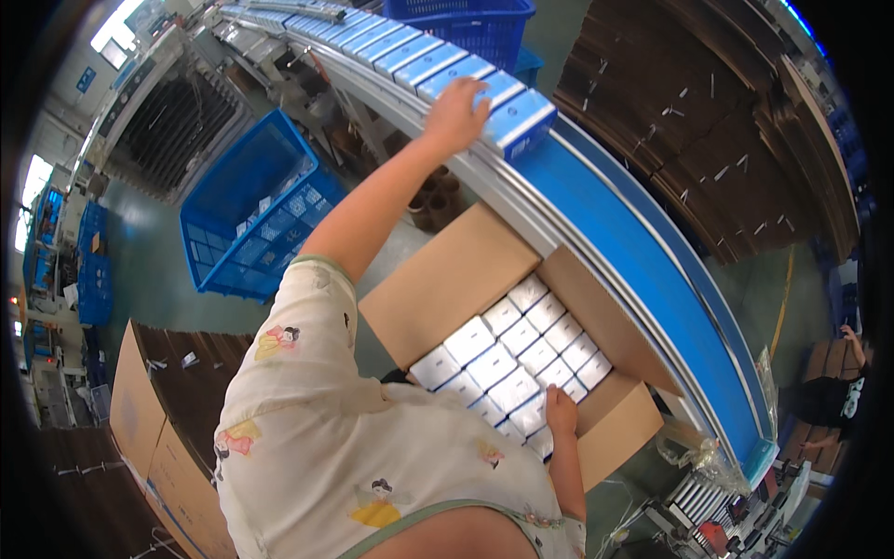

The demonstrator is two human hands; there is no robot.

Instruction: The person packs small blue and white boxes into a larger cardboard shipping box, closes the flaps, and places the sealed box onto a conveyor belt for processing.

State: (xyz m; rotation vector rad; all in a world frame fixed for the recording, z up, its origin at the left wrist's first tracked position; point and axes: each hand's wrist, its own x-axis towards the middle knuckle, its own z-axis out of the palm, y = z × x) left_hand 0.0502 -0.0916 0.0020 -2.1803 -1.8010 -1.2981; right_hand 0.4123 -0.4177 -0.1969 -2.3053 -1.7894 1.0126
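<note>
An open carton (447, 284) stands in front of the person, its flaps folded outward, with white packs (491, 365) set inside in close rows, their edges showing blue. A conveyor (619, 219) with a blue belt runs along the far side of the carton. On the belt, beyond the carton and toward its left, a row of blue-and-white boxes (413, 63) stands side by side.

The left hand (456, 116) reaches past the carton to this row and lies on the boxes near the end closest to the bare belt. Its fingers are slightly apart from one another; whether they are clamped on a box I cannot tell. The right hand (562, 410) is at the right part of the carton, over the white packs and beside the right flap. Its fingers are bent and near together, but their tips are hidden, so I cannot tell whether they grip a pack.

Left of the carton, a blue basket (312, 222) stands on the floor with small pale things in it. Farther to the carton's lower left is a pile of folded cardboard (207, 373). Beyond the conveyor from the carton are a dark blue crate (484, 35) and a tall stack of brown sheets (652, 116). Well to the right of the carton, another person (827, 401) shows partly at the rim.
</note>
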